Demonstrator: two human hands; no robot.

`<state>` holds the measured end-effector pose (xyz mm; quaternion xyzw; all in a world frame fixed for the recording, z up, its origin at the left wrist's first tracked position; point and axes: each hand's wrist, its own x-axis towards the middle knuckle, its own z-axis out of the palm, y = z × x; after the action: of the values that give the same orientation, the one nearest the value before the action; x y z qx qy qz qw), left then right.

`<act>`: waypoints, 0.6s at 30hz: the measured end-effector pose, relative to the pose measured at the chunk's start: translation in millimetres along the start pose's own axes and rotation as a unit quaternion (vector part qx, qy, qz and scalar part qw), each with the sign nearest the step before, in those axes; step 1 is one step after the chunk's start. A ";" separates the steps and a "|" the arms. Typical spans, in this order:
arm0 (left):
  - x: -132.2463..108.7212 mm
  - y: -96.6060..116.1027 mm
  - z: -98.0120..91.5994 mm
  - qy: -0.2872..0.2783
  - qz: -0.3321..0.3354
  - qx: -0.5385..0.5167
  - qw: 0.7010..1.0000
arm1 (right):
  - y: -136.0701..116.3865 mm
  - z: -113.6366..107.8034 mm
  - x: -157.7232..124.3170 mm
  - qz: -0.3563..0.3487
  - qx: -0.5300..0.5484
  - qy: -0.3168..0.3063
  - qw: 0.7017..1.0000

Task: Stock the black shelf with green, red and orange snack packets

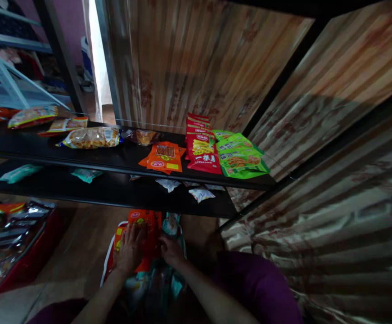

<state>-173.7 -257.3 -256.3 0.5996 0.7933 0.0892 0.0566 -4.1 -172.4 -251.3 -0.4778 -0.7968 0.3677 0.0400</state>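
Below the shelves, my left hand (130, 252) lies over orange snack packets (141, 217) in a basket, its fingers stretched out across them. My right hand (172, 252) is at the right edge of these packets, with its fingers curled closed on one; its fingertips are partly hidden. A pale rim (106, 264) of the basket shows at the left. Teal-wrapped snacks (172, 222) lie in the basket beside and below the orange ones. The light down here is dim, so details are blurred.
A black upper shelf (121, 163) carries orange packets (166, 157), red packets (202, 150), green packets (241, 157) and bagged snacks (92, 137). The lower shelf (114, 191) overhangs the basket and holds small wrapped snacks (200, 194). A red basket (30, 265) of snacks stands at left.
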 end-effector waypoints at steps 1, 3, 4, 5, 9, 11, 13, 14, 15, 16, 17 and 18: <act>2.0 -2.1 1.7 0.007 -0.001 0.004 1.000 | -3.8 1.8 -1.5 0.003 -0.001 0.003 1.000; 5.8 -6.5 5.9 0.019 0.008 0.014 1.000 | -11.1 2.9 -6.4 0.005 0.003 -0.007 1.000; 7.9 -8.6 8.5 0.018 0.009 0.020 1.000 | -14.1 2.5 -9.6 0.008 0.006 -0.018 1.000; 10.1 -10.2 11.3 0.012 0.014 0.026 0.999 | -16.4 1.7 -13.0 0.006 0.010 -0.027 1.000; 18.2 -9.9 20.8 -0.018 0.030 0.046 0.998 | -17.3 -0.2 -24.5 0.005 0.017 -0.048 0.999; 19.6 -7.1 21.9 -0.021 0.036 0.050 0.998 | -13.8 0.0 -27.0 0.016 0.011 -0.041 0.999; 18.9 -4.8 20.0 -0.026 0.043 0.049 0.998 | -9.8 -0.2 -27.4 0.021 0.009 -0.032 0.999; 17.8 -4.2 18.3 -0.028 0.044 0.049 0.997 | -8.1 -0.7 -27.2 0.017 0.009 -0.027 0.999; 16.2 -4.2 16.4 -0.029 0.045 0.050 0.997 | -6.7 -1.5 -26.8 0.013 0.009 -0.024 1.000; 14.0 -4.5 14.5 -0.028 0.045 0.053 0.997 | -5.6 -2.4 -26.6 0.010 0.007 -0.021 1.000; 11.4 -4.9 12.9 -0.023 0.048 0.057 0.997 | -4.7 -3.2 -26.6 0.010 0.005 -0.018 1.000; 8.4 -5.3 11.5 -0.015 0.051 0.061 0.997 | -3.8 -3.8 -27.0 0.011 0.003 -0.017 1.000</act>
<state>-178.7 -249.8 -268.5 0.6430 0.7646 0.0341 0.0272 9.3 -192.7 -238.4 -0.4798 -0.7912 0.3784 0.0239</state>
